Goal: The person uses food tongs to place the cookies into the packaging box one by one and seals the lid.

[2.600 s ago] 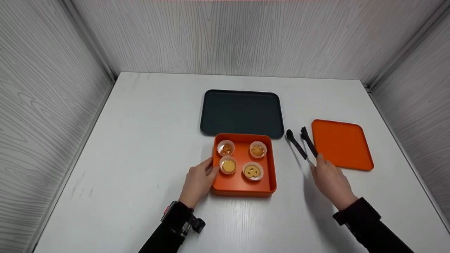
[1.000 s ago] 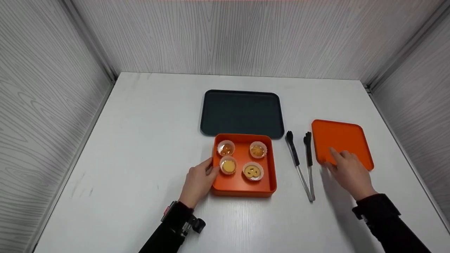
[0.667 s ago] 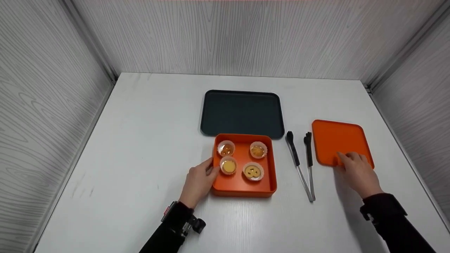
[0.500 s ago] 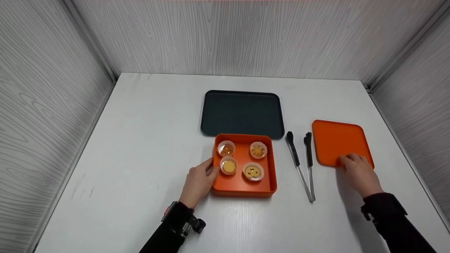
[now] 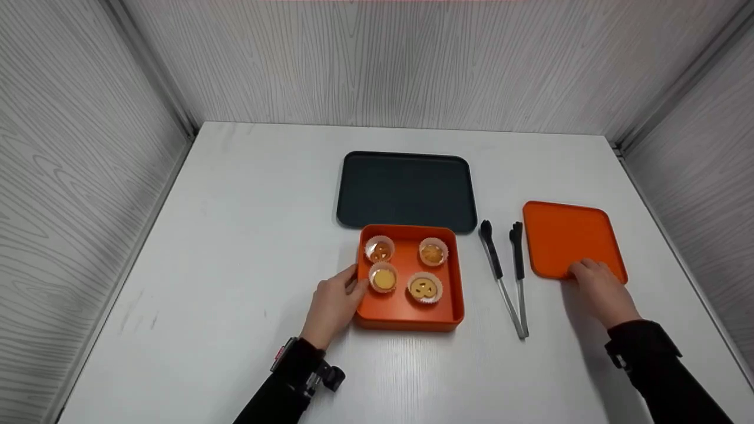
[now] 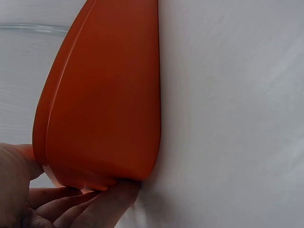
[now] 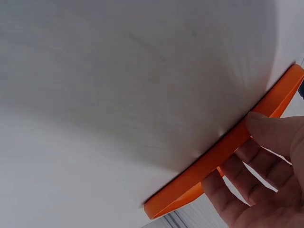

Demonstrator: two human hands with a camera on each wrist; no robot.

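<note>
My left hand holds the left wall of a square orange box; in the left wrist view its thumb is at the rim and its fingers lie against the outer side. Inside the box sit several small tarts or cookies in white paper cups, one with a pretzel-like top and one plain yellow. My right hand pinches the near edge of a flat orange lid. In the right wrist view the thumb presses the outside of the lid's rim, the fingers inside it.
Between box and lid lie metal tongs with black tips, spread apart. A dark rectangular tray stands just behind the box. Grey wood-grain walls bound the white table at the back and both sides.
My right hand has let go of the tongs, which now lie on the table, and has moved right to the lid's near edge. My left hand and the box have stayed put.
</note>
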